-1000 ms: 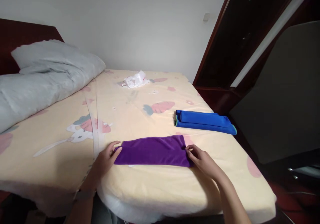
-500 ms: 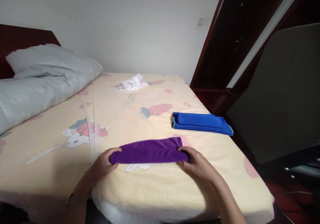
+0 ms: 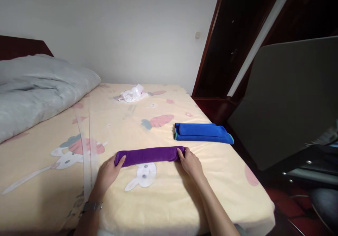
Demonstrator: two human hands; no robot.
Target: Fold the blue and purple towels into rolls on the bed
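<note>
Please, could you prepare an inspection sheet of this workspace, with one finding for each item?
Surface: yellow printed bed sheet, slightly wrinkled.
Job's things: purple cloth, folded into a strip; blue cloth, folded, farther right.
Clutter: crumpled white plastic bag; grey quilt at left.
Hands: left hand and right hand grip opposite ends of the purple cloth.
Cables: thin pale line at lower right; cannot tell if cable.
Surroundings: white wall; grey panel at right.

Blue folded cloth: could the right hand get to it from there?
Probably yes: the blue cloth lies just beyond the right hand with nothing between them, though that hand is gripping the purple cloth.
</note>
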